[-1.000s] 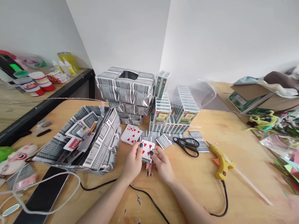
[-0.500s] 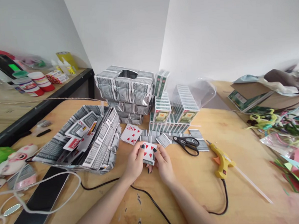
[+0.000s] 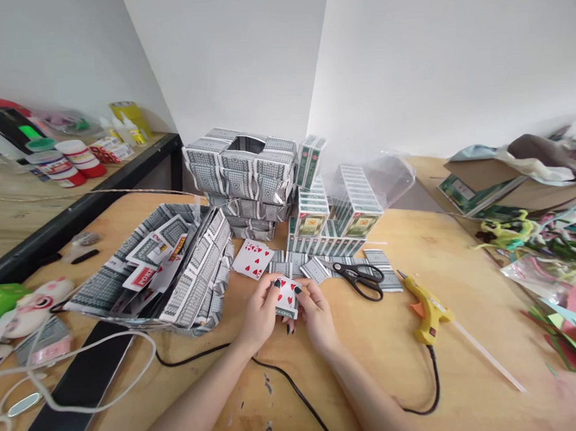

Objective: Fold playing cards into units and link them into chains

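Between my two hands is a playing card [image 3: 287, 295] with red hearts facing up and its near edge folded over. My left hand [image 3: 262, 307] pinches its left side, thumb on top. On the other side my right hand [image 3: 316, 310] grips it the same way. The fingers under the card are mostly hidden. Just beyond lie a hearts card [image 3: 253, 258], face up, and several patterned card pieces [image 3: 316, 269], face down. Black-handled scissors [image 3: 361, 278] rest on those pieces. Farther right is a yellow hot glue gun [image 3: 429, 311] with a clear glue stick [image 3: 488, 355] at its back.
At left stands an open basket made of cards [image 3: 194, 272], holding loose cards. Behind are stacked card-built boxes [image 3: 242, 173] and many card packs [image 3: 328, 239]. A phone [image 3: 75, 387] and white cable [image 3: 153, 351] lie front left. The glue gun's black cord [image 3: 297, 385] crosses the front.
Almost nothing differs. Both hands keep hold of the folded card in the same place, with only a slight shift of the fingers and the view.
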{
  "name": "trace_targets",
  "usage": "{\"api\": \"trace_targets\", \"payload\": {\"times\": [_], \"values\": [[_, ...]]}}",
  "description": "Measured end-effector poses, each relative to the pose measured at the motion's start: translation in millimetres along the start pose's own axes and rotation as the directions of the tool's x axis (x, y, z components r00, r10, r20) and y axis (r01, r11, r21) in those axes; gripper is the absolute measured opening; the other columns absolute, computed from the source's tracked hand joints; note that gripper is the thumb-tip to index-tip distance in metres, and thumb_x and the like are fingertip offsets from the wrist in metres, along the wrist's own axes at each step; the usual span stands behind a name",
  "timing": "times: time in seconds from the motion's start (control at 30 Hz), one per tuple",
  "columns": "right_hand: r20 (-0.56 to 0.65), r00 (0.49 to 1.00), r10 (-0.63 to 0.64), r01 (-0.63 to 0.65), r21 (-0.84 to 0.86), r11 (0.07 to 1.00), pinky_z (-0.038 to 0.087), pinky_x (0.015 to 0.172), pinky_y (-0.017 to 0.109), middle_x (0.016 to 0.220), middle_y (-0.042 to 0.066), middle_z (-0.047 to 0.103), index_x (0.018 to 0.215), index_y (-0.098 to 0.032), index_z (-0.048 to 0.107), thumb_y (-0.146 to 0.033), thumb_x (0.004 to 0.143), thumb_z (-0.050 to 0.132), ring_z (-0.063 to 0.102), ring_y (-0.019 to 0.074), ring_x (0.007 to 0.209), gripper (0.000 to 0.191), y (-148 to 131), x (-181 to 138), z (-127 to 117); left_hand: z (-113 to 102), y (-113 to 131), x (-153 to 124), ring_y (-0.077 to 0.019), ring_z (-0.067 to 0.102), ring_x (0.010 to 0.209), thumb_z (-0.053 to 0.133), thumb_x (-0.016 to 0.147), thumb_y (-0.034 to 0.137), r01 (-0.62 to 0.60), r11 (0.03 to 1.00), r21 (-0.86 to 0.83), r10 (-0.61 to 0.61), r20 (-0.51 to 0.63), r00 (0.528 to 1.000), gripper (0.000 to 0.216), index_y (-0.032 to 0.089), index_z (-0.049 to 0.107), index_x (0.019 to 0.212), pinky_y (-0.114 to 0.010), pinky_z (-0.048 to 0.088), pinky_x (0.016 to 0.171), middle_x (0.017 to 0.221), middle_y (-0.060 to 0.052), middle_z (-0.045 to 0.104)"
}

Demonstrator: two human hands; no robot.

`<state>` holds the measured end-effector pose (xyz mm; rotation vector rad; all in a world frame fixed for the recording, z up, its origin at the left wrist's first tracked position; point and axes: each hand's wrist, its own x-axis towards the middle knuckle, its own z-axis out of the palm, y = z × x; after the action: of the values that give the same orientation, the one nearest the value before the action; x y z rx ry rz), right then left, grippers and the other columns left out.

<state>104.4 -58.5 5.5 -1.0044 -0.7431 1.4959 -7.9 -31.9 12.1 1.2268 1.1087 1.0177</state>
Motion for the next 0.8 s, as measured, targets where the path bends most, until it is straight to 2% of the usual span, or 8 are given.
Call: {"api": "trace_targets", "payload": {"times": [0.3,0.6,0.73,0.8], "values": [[0.013,1.000,0.008,-0.008,0.025,1.000,0.033,0.027,0.017,0.054,-0.005,0.059,0.085,-0.021,0.044,-0.032,0.079,0.051,0.052,0.0107,0.036,0.014,3.2,0.9,0.1,1.0,-0.1,-2.3,-0.0084,0.043,0.037,0.039,0.080,0.025,0.025,0.998,-0.056,-0.025,0.004,1.000,0.014,0.019,0.049,0.089,-0.018,0.037,0.035,0.051,0.007,0.045],[-0.027,0.999,0.017,-0.017,0.027,0.999,0.036,0.027,0.018,0.051,-0.007,0.055,0.081,-0.022,0.044,-0.030,0.076,0.051,0.050,0.0102,0.032,0.012,2.9,-0.2,1.9,6.5,-1.5,-4.3,-0.0089,0.042,0.036,0.040,0.076,0.025,0.044,0.996,-0.082,-0.050,-0.068,0.996,0.009,0.020,0.046,0.081,-0.018,0.035,0.031,0.049,0.008,0.042],[0.043,0.998,0.039,-0.043,0.115,0.992,0.037,0.030,0.018,0.055,-0.006,0.058,0.082,-0.022,0.044,-0.029,0.074,0.052,0.052,0.0108,0.035,0.013,2.5,-1.6,-1.0,5.2,-2.1,-5.7,-0.0076,0.041,0.038,0.042,0.075,0.024,-0.005,0.996,-0.088,-0.001,-0.069,0.998,0.007,0.019,0.046,0.077,-0.017,0.036,0.034,0.052,0.007,0.042],[0.103,0.993,0.064,-0.081,0.169,0.982,0.038,0.030,0.019,0.056,-0.005,0.058,0.085,-0.022,0.045,-0.035,0.074,0.050,0.053,0.0115,0.036,0.018,1.7,-1.7,-2.5,3.0,-2.3,-7.0,-0.0072,0.042,0.039,0.041,0.075,0.023,-0.046,0.996,-0.081,0.041,-0.055,0.998,0.007,0.019,0.046,0.075,-0.017,0.036,0.036,0.054,0.006,0.044]]}}
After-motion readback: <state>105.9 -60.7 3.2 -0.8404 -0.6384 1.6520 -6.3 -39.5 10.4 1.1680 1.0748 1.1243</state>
